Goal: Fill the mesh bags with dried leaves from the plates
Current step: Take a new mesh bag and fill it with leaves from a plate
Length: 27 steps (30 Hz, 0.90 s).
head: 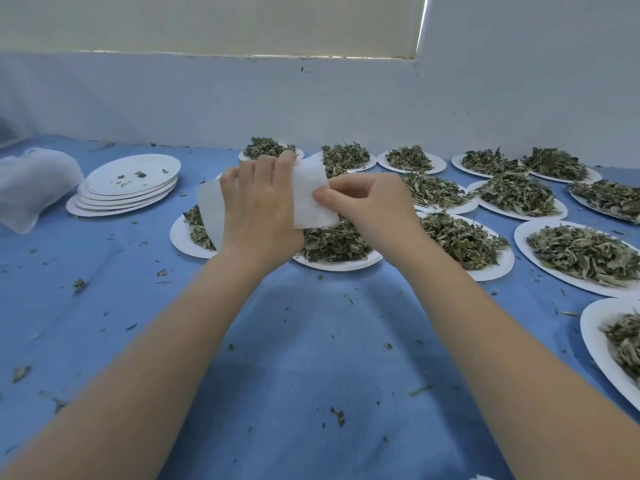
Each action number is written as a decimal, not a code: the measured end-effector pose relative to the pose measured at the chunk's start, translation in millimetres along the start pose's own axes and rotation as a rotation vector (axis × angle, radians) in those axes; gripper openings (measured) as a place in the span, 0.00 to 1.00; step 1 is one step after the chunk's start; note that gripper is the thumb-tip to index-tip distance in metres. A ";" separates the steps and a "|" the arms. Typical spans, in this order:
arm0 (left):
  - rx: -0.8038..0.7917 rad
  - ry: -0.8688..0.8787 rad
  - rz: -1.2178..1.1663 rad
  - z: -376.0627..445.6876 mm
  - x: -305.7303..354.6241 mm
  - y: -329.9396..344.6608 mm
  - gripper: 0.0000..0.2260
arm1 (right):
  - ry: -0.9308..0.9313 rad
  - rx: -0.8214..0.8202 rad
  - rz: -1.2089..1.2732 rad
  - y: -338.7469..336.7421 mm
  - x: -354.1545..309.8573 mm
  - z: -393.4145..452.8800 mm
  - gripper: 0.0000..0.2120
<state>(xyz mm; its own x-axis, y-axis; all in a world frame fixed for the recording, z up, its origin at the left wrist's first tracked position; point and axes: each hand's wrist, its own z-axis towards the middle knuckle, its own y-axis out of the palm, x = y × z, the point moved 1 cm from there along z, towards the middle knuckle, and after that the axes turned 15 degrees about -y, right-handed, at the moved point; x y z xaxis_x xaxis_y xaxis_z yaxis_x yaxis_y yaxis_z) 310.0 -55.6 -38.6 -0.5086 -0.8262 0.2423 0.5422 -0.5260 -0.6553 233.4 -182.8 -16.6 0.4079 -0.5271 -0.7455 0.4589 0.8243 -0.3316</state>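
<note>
Our forearms reach out from the bottom edge over the blue cloth [311, 358], which is strewn with leaf crumbs. Above the nearest plates we hold a white mesh bag [310, 195] between both hands: our left hand [258, 206] has its fingers curled over the bag's top edge, its back to the camera, and our right hand [367, 206] pinches the bag's right side between thumb and fingers. Directly under the bag sits a paper plate [341, 263] heaped with dried leaves [332, 242], with another partly hidden behind our left wrist. More heaped plates spread to the right and toward the wall. At far left a stack of emptied plates [126, 187] lies beside a pile of white mesh bags [31, 187].
</note>
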 end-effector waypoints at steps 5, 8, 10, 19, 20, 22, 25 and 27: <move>0.077 -0.038 -0.066 -6.9 3.0 -1.6 0.32 | -0.003 0.066 0.008 -0.1 -2.1 -0.6 0.07; 0.059 -0.060 -0.150 -8.8 2.7 -3.5 0.33 | 0.001 0.098 0.091 0.9 -3.1 -1.2 0.14; 0.049 -0.072 -0.216 -10.1 2.4 -4.7 0.33 | -0.021 0.085 0.239 2.0 -3.5 -1.7 0.15; 0.029 -0.098 -0.341 -12.3 2.5 -5.6 0.29 | 0.012 0.026 0.505 8.3 -4.7 -3.4 0.08; 0.026 -0.099 -0.349 -12.4 2.7 -6.4 0.29 | 0.004 0.039 0.494 7.5 -4.9 -3.6 0.08; 0.026 -0.104 -0.349 -12.7 3.6 -8.4 0.28 | -0.023 0.058 0.407 6.5 -5.0 -3.8 0.08; 0.043 -0.091 -0.311 -11.3 4.1 -10.7 0.28 | -0.068 0.016 0.189 8.2 -6.2 -3.4 0.11; 0.049 -0.050 -0.243 -10.1 4.4 -10.3 0.29 | -0.067 -0.080 0.087 9.2 -6.7 -2.7 0.13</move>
<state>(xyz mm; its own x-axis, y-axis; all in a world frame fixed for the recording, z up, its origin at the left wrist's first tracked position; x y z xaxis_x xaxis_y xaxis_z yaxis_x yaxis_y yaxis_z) 295.4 -51.8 -38.0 -0.5950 -0.6824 0.4247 0.4400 -0.7187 -0.5384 232.8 -171.2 -16.3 0.4965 -0.4628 -0.7344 0.3556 0.8802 -0.3143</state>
